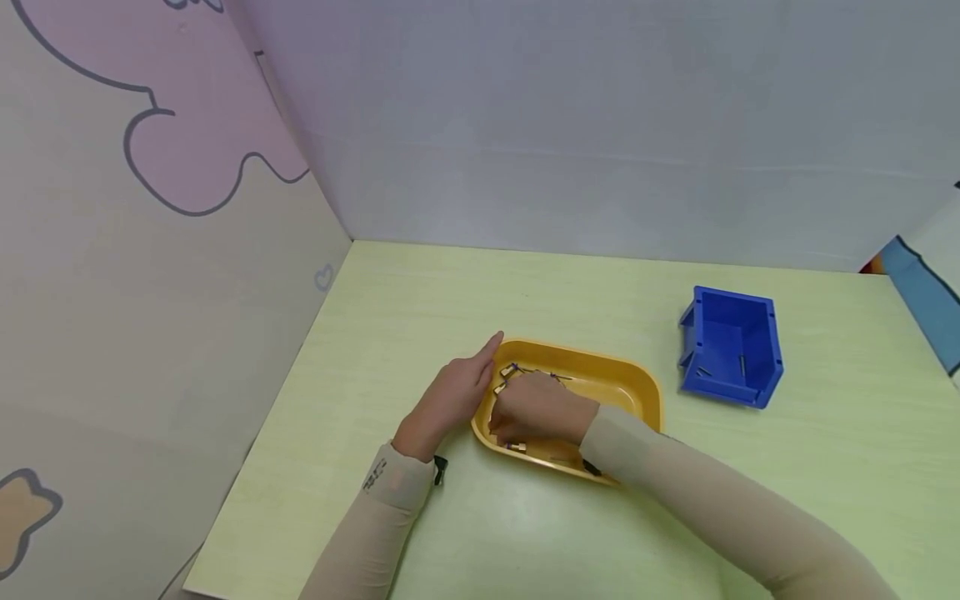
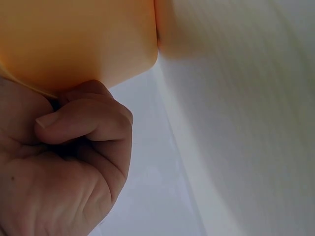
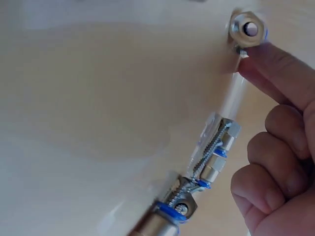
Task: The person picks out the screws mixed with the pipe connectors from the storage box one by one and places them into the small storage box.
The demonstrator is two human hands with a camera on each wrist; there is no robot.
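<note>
The green table point(image 1: 465, 533) carries a yellow tray point(image 1: 637, 387) in the middle; a blue bin point(image 1: 731, 346) sits well to the tray's right, tipped so its open side faces up and toward the tray. The left hand point(image 1: 450, 400) lies against the tray's left rim, thumb curled on the edge, apparently steadying it. The right hand point(image 1: 536, 408) reaches inside the tray, index fingertip point(image 3: 256, 66) touching a nut point(image 3: 246, 29), other fingers curled in, beside a clump of metal fittings and screws point(image 3: 209, 157).
</note>
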